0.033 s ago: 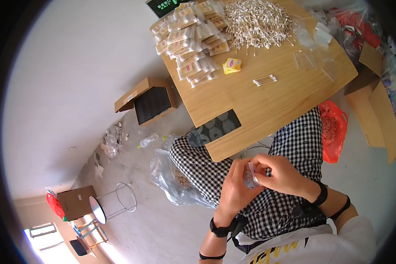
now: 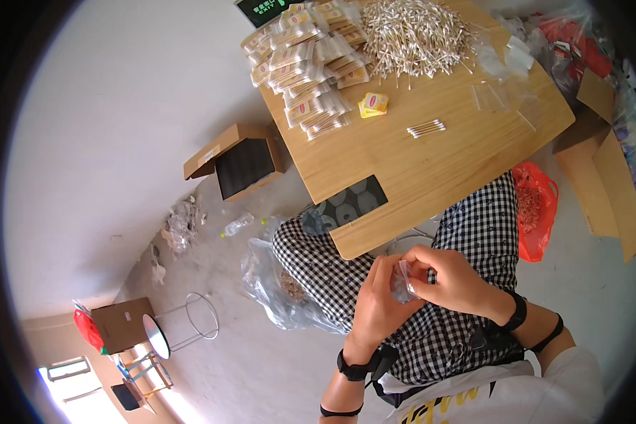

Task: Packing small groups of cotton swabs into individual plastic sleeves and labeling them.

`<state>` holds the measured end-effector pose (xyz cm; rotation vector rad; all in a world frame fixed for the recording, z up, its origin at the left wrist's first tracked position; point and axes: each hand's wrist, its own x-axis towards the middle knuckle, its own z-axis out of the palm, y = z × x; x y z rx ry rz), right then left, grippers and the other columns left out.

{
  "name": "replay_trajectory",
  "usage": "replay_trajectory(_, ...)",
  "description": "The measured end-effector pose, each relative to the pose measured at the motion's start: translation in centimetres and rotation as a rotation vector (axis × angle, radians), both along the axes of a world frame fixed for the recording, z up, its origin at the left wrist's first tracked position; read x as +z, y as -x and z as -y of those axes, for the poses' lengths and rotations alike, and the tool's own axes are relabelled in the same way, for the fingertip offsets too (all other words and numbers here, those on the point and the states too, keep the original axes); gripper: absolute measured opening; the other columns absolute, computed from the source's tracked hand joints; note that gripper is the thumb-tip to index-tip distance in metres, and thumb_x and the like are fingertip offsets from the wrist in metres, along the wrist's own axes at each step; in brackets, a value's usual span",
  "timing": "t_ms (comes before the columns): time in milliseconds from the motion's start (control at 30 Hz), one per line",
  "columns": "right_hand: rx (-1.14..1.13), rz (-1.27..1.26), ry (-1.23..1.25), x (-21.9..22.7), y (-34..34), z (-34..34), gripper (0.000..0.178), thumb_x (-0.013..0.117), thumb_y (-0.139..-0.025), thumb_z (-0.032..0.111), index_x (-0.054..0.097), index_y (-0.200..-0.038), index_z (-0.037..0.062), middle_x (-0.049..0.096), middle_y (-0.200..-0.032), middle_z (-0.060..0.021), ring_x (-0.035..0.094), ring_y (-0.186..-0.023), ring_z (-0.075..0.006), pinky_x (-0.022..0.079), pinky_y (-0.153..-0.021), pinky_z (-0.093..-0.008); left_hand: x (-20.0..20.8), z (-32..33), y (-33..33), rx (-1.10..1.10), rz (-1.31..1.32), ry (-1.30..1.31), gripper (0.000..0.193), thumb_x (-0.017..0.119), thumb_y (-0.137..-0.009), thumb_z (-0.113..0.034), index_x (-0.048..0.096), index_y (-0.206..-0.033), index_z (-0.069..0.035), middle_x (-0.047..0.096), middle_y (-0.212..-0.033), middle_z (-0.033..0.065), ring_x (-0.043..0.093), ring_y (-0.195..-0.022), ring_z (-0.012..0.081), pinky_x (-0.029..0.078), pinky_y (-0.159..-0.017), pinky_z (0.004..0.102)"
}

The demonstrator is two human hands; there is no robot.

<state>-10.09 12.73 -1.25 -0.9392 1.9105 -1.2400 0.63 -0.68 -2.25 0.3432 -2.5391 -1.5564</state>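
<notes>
Above my lap, both hands pinch a small clear plastic bag (image 2: 403, 283) between them. My left hand (image 2: 380, 300) has its fingers closed on the bag's left side, and my right hand (image 2: 449, 279) grips its right edge. Whether anything lies inside the bag is too small to tell. On the wooden table (image 2: 410, 180) in front of me lies a short row of cotton swabs (image 2: 426, 128). Left of it is a small stack of yellow cards (image 2: 373, 105). Several clear empty bags (image 2: 505, 95) lie flat at the table's right.
Filled swab packets (image 2: 311, 67) are heaped at the table's far left, beside a big pile of loose swabs (image 2: 417, 39). A red bag (image 2: 535, 212) and an open carton (image 2: 601, 177) stand right of the table. A clear sack (image 2: 275, 290) and a stool (image 2: 159, 336) are on the left.
</notes>
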Motion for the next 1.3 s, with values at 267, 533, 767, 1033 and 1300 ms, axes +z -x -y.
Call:
replay_trajectory(267,-0.197,-0.197,0.111,-1.5,1.8,0.3,0.035,0.069,-0.085,0.005,0.051,-0.115,0.0040,0.065,-0.097,-0.0068,0.062,-0.065,-0.0115,0.050,-0.057,-0.0256,-0.5,4.7,-0.4,0.373,0.051,0.480,0.047,0.091,-0.058,-0.025,0.064,-0.092,-0.006,0.063,-0.082,0.0049,0.064,-0.072,0.0253,0.052,-0.062,0.0349)
replay_trajectory(533,-0.337,-0.710,0.021,-9.6,9.3,2.4,0.039,0.069,-0.089,0.018,0.051,-0.120,0.0029,0.058,-0.122,-0.0144,0.053,-0.119,-0.0316,0.042,-0.100,-0.0428,-4.5,14.9,-2.1,0.503,0.372,0.810,0.047,0.089,-0.060,-0.037,0.065,-0.088,-0.009,0.060,-0.084,0.0035,0.061,-0.080,0.0261,0.048,-0.068,0.0404)
replay_trajectory(767,-0.287,-0.963,-0.060,-10.9,9.9,3.3,0.036,0.066,-0.089,0.021,0.053,-0.118,0.0042,0.055,-0.130,-0.0109,0.048,-0.129,-0.0296,0.037,-0.108,-0.0464,-6.4,15.8,-0.3,0.371,0.376,0.709,0.048,0.090,-0.060,-0.034,0.062,-0.090,-0.008,0.062,-0.087,0.0053,0.062,-0.085,0.0279,0.049,-0.070,0.0396)
replay_trajectory(1033,-0.290,-0.970,-0.102,-10.3,9.6,3.3,0.036,0.067,-0.088,0.021,0.054,-0.117,0.0045,0.055,-0.131,-0.0095,0.048,-0.130,-0.0275,0.037,-0.109,-0.0471,-6.2,15.0,2.8,0.174,0.324,0.597,0.056,0.085,-0.060,-0.014,0.057,-0.108,-0.003,0.061,-0.101,0.0118,0.059,-0.099,0.0334,0.049,-0.082,0.0416)
replay_trajectory(1300,-0.303,-0.966,-0.096,-11.0,9.6,3.2,0.034,0.067,-0.088,0.024,0.057,-0.114,0.0042,0.056,-0.129,-0.0097,0.049,-0.128,-0.0270,0.039,-0.108,-0.0463,-3.5,14.7,4.3,0.044,0.316,0.492,0.082,0.082,-0.065,-0.008,0.047,-0.139,0.000,0.055,-0.123,0.0162,0.052,-0.120,0.0351,0.045,-0.100,0.0394)
